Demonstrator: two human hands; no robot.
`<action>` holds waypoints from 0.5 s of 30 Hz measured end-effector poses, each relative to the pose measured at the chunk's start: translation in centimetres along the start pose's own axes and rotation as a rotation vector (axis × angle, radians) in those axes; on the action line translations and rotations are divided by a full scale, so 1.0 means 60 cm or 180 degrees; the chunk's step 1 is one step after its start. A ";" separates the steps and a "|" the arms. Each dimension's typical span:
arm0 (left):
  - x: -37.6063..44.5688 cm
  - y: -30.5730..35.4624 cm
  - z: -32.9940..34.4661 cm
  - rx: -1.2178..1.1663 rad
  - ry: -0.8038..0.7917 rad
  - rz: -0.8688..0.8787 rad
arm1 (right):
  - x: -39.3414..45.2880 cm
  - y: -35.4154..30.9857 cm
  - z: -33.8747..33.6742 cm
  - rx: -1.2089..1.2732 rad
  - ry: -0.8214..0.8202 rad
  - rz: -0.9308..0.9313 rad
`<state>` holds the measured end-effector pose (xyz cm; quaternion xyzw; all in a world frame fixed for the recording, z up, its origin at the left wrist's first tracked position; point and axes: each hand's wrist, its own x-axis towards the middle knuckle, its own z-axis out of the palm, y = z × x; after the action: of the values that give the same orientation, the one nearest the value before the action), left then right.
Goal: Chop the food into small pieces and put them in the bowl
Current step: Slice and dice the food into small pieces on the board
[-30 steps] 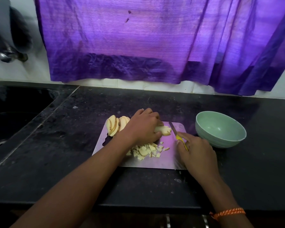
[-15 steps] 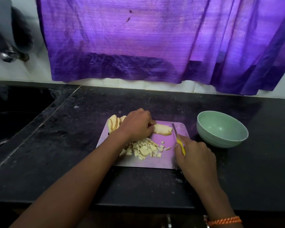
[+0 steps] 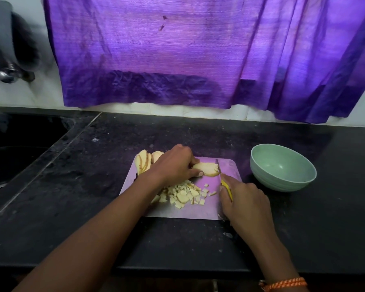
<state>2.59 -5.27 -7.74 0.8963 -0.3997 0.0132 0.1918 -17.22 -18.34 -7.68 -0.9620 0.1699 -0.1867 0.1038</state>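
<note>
A metal cutting board (image 3: 230, 167) lies on the black counter. On it my left hand (image 3: 175, 165) pinches a stack of pale potato slices (image 3: 207, 166) between thumb and fingers. My right hand (image 3: 244, 199) grips a yellow-handled knife (image 3: 227, 189); its blade (image 3: 219, 167) stands at the right end of the held slices. A heap of small diced pieces (image 3: 185, 194) sits at the board's front middle. More uncut slices (image 3: 145, 161) lean together at the board's back left. The pale green bowl (image 3: 282, 167) stands to the right of the board and holds nothing.
A purple curtain (image 3: 198, 60) hangs over the wall behind the counter. A dark sink (image 3: 19, 148) lies at the left, with a metal tap (image 3: 6, 74) above it. The counter's front edge (image 3: 177, 270) runs below my arms.
My left hand has drawn back to the left, exposing more of the held slices. The knife blade has come up against their right end. The view has shifted slightly.
</note>
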 end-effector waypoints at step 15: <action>-0.001 0.003 -0.010 -0.0022 0.0119 0.0062 | 0.003 -0.008 -0.003 -0.0307 -0.0155 0.0061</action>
<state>2.49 -5.13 -7.14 0.8912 -0.4048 0.0306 0.2022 -17.00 -17.99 -7.33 -0.9685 0.1853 -0.1538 0.0631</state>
